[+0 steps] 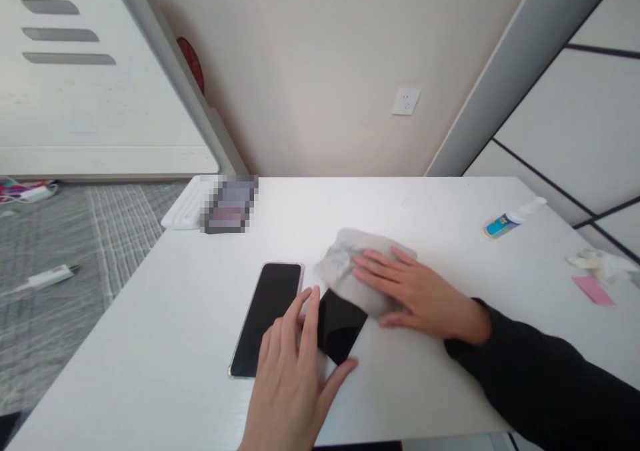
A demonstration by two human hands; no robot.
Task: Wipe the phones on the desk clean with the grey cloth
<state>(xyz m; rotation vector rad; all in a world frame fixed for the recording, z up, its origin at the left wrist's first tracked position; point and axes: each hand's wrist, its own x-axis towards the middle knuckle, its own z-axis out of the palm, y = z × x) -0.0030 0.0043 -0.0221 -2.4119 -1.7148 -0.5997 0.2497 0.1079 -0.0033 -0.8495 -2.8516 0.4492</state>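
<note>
A thin whitish wipe lies partly over a black glossy slab, whose far part is hidden beneath it. My right hand grips the wipe from above, fingers pressed on it and slightly blurred. Close to the slab's left side and near corner is my left hand, with index finger and thumb spread around it. Whether those fingertips press on the slab, I cannot tell. Left of it lies a phone in a clear case, its dark screen facing up, one edge hidden by my left fingers.
On the white table, a white flat pack and a pixelated item sit at the back left. A small spray bottle lies on the right, near crumpled tissue and a pink slip. A wall stands behind.
</note>
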